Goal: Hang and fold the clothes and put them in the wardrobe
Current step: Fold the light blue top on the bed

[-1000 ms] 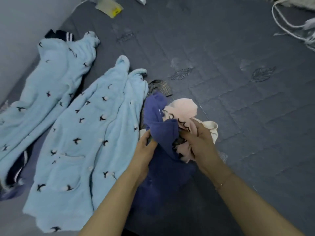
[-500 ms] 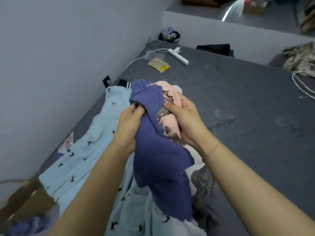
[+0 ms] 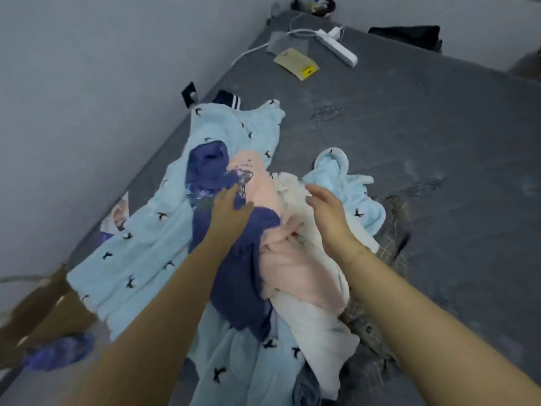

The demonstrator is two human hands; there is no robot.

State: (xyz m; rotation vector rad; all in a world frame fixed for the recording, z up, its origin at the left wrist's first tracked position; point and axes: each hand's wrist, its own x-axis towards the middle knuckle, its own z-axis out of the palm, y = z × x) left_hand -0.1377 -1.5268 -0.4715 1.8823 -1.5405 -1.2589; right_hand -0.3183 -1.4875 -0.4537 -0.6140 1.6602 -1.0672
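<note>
The left hand (image 3: 231, 208) is resting flat, fingers straight, on the purple garment (image 3: 243, 276); the right hand (image 3: 328, 209) is hovering relaxed over the pink garment (image 3: 295, 271), gripping nothing; both garments are lying on light blue pyjamas (image 3: 140, 244) on the grey bed (image 3: 424, 148); a power strip (image 3: 339, 48) is lying at the far edge.

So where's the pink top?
In the head view, the pink top lies mid-frame on the bed, between the dark blue garment and the right hand.
</note>
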